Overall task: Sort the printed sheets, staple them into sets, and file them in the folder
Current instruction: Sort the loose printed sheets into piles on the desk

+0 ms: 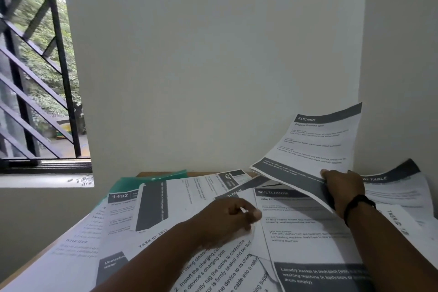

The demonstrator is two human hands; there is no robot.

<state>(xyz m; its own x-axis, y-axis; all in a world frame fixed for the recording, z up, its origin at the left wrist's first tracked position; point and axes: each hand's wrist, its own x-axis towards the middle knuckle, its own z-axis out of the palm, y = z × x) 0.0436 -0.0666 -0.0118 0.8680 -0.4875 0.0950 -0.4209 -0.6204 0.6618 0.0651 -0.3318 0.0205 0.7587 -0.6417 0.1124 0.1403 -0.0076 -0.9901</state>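
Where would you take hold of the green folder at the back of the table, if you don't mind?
Pinch the green folder at its far corner, coming from the window side. Only that back edge pokes out; printed sheets cover the rest, so sliding it out from there seems best.

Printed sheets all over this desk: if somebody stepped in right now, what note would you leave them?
Right hand: grip on the lower edge of the KITCHEN sheet, lifted off the pile.
Left hand: fingers curled on the loose sheets, pinching a sheet edge.
Green folder: at the table's far side, partly under the papers.
Done: no stapled sets visible; no stapler in view.
Left: sort, staple, file.
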